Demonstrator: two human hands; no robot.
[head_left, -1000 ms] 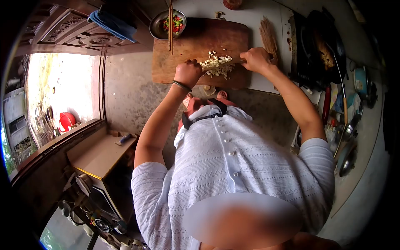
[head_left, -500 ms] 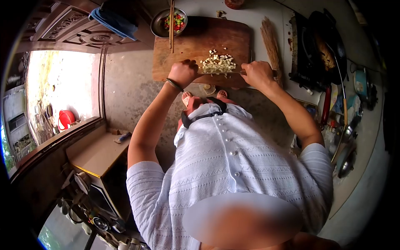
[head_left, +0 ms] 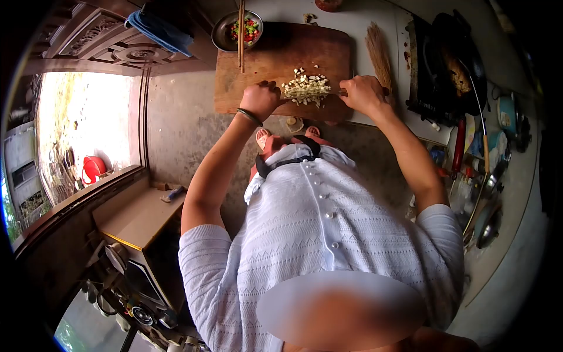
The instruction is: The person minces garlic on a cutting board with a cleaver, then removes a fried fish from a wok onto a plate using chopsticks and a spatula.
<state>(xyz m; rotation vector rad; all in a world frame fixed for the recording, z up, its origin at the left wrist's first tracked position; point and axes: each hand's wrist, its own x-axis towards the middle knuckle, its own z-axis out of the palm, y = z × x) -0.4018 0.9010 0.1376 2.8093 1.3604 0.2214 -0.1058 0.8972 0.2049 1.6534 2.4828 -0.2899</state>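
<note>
Single head camera, mounted high, aimed steeply down and forward. Wearer's shirt (head_left: 293,217) nearest, filling lower middle; cutting board (head_left: 264,70) and counter (head_left: 358,14) farther off, top of view. Very wide lens (edges bowed, corners dark): bright opening (head_left: 88,117) at picture left, stove (head_left: 431,73) toward picture right. Whole scene shares this one view.

No readable text, labels, brands, numbers or signs anywhere in the view.
</note>
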